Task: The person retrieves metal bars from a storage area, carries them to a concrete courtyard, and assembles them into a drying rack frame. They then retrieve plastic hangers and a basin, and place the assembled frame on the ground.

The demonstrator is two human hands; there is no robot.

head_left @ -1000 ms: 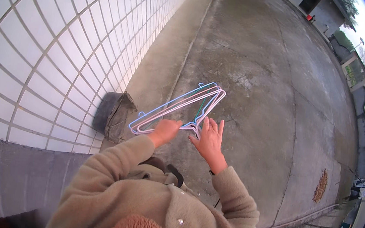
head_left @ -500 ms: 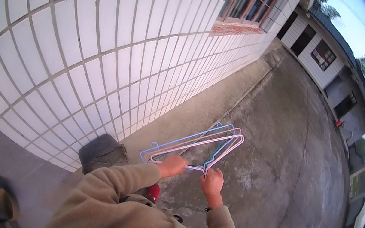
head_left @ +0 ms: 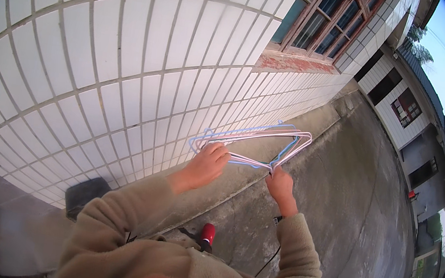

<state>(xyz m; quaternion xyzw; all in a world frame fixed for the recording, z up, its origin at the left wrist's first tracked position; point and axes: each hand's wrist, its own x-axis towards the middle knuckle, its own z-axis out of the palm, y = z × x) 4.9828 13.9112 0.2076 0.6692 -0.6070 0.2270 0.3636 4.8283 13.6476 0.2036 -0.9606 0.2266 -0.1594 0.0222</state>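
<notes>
Several thin clothes hangers (head_left: 250,161), white, pink and blue, lie together in a loose bundle in front of me, level with the lower part of the tiled wall. My right hand (head_left: 280,187) is closed round the bundle at the corner where the sloping arms meet; the hooks there are hidden by the fingers. At the left end, my left hand (head_left: 204,166) has its fingers bent over the hangers' arms near their corner. The blue hanger sits farthest from me, spread a little apart from the others, with small notches rising from its long bar.
A white tiled wall (head_left: 125,63) runs along my left, with a red-framed window (head_left: 330,23) ahead. At its foot stands a dark bucket-like container (head_left: 84,194). Concrete ground (head_left: 337,212) stretches to the right towards a low building (head_left: 395,101). My red shoe (head_left: 209,232) shows below.
Both hands have lifted the hangers away from my body, towards the wall. My view has shifted nearer the window. The left hand now shows more fully, still at the hangers' left end.
</notes>
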